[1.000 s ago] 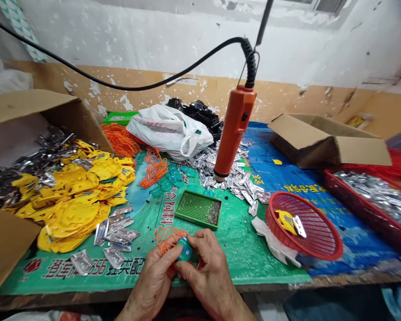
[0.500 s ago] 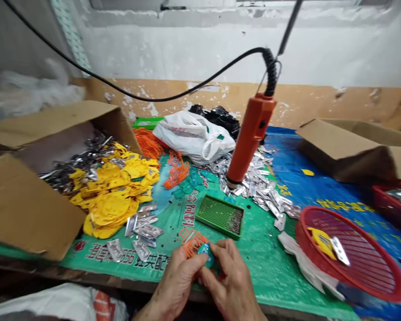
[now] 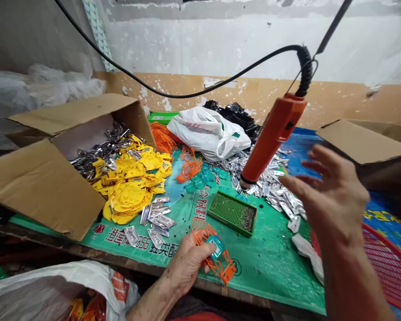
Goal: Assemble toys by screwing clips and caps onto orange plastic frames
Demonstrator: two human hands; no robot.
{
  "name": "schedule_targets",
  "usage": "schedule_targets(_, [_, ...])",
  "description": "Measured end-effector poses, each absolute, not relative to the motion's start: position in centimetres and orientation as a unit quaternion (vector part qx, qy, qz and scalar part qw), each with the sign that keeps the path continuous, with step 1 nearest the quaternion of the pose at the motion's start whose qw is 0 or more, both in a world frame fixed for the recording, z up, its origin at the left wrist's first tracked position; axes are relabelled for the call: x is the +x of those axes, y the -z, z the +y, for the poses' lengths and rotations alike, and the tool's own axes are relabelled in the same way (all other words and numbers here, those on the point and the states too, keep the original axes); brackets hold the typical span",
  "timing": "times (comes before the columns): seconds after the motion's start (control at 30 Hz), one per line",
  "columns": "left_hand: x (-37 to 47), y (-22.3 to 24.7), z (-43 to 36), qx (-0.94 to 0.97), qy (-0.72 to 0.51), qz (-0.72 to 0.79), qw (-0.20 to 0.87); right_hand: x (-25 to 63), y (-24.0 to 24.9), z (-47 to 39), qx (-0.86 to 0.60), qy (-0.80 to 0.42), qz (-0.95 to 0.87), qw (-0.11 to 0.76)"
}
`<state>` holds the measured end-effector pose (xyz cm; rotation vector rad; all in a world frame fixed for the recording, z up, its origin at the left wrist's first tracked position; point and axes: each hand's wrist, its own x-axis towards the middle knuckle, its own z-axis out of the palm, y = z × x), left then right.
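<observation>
Near the table's front edge, my left hand (image 3: 186, 258) grips an orange lattice-like plastic piece (image 3: 226, 270). A small translucent teal plastic piece (image 3: 218, 250) lies against it, with my thumb pressing on it. My right hand (image 3: 337, 196) is raised on the right, empty, its fingers apart and curved. It is beside the hanging orange electric screwdriver (image 3: 274, 136) and does not appear to touch it. The screwdriver leans, tip down, over silver metal pieces (image 3: 270, 189). Between the hands and the screwdriver stands a green perforated tray (image 3: 232, 213) with small screws at its right end.
An open cardboard box (image 3: 50, 183) at left spills yellow plastic pieces (image 3: 130, 191) and dark metal parts. Behind are a white plastic bag (image 3: 210, 133) and orange pieces (image 3: 189, 165). A red basket (image 3: 384, 263) lies at right, partly behind my right arm. A black cable (image 3: 173, 95) spans above.
My right hand has let go of the orange and teal pieces and risen to the right toward the screwdriver. My left hand keeps hold of them. The view has shifted slightly left.
</observation>
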<state>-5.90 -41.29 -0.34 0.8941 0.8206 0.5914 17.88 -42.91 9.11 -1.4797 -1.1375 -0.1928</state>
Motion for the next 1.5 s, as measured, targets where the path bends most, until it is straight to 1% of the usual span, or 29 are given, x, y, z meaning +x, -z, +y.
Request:
schedule_targets(0.1, [-5.2,0.3,-41.4,0.427,-0.25,0.382,0.78,19.4,-11.9,-38.6,-0.547,-0.129,-0.52,0.643])
schedule_targets(0.17, [-4.7,0.3,-41.4,0.441,-0.236,0.382,0.777,18.9,-12.8,-36.2,-0.503,-0.216,-0.507,0.666])
schedule_targets(0.23, [-4.4,0.5,-41.3,0.449,-0.225,0.383,0.775,17.8,-12.8,-34.9,-0.504,-0.251,-0.476,0.676])
schedule_targets(0.37, [-4.2,1.0,-40.7,0.45,-0.209,0.39,0.776,16.1,-11.4,-34.8,-0.518,-0.273,-0.433,0.686])
schedule_targets(0.5, [-4.0,1.4,-40.5,0.467,-0.19,0.382,0.774,15.6,-9.2,-35.6,-0.536,-0.266,-0.431,0.675])
schedule_targets(0.6, [-3.6,1.3,-40.4,0.483,-0.179,0.377,0.77,15.4,-7.9,-35.5,-0.569,-0.219,-0.412,0.677])
schedule_targets(0.7, [-3.3,1.3,-40.2,0.492,-0.175,0.377,0.765,15.3,-7.1,-35.1,-0.587,-0.171,-0.384,0.692])
schedule_targets(0.97, [-3.5,2.1,-39.7,0.507,-0.166,0.373,0.759,15.3,-5.3,-34.4,-0.595,-0.127,-0.356,0.709])
schedule_targets(1.5, [-3.4,2.0,-39.7,0.488,-0.172,0.369,0.772,15.2,-4.9,-34.3,-0.593,-0.094,-0.355,0.716])
